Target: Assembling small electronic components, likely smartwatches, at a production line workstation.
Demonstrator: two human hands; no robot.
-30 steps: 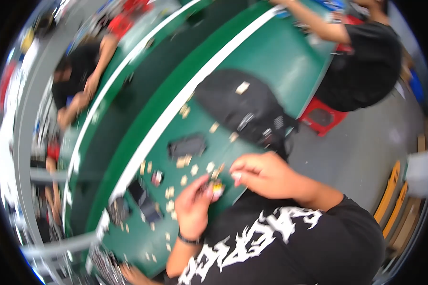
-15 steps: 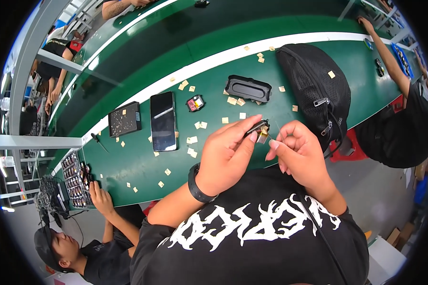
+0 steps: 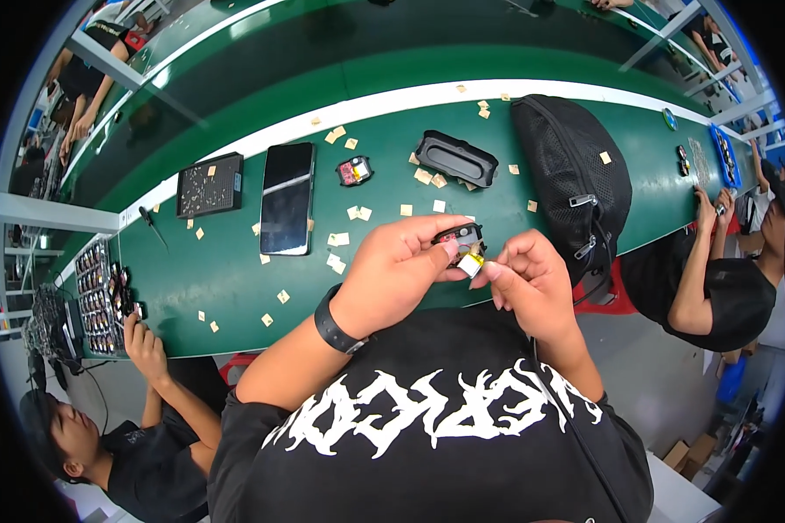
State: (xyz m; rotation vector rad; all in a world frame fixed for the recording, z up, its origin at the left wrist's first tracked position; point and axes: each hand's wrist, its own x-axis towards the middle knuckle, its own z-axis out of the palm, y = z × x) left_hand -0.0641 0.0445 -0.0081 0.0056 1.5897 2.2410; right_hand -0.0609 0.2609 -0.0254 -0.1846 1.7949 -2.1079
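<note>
My left hand (image 3: 401, 266) holds a small black electronic device casing (image 3: 445, 235) turned face up, its fingers and thumb around the left side. Inside the casing a red circuit board shows in part, and a silver battery with yellow tape (image 3: 471, 263) sits at its lower right edge. My right hand (image 3: 532, 283) is closed in a pinch beside the battery, thumb and fingertips close to its right corner. Whatever lies between those fingertips is too small to make out. A similar open device with a red board (image 3: 354, 171) lies on the green table (image 3: 392, 240).
Small tan squares lie scattered about. Beyond my hands are a black oblong tray (image 3: 456, 159) and a black mesh bag (image 3: 576, 166). Leftward lie a phone (image 3: 288, 200), a dark parts box (image 3: 209, 186), a screwdriver (image 3: 152, 227) and a co-worker's hand (image 3: 146, 346) by a device tray (image 3: 98, 296).
The casing has tilted, so its inside and battery now face up. My right hand has come slightly lower, beside the battery. The co-worker on the right has drawn the reaching arm back.
</note>
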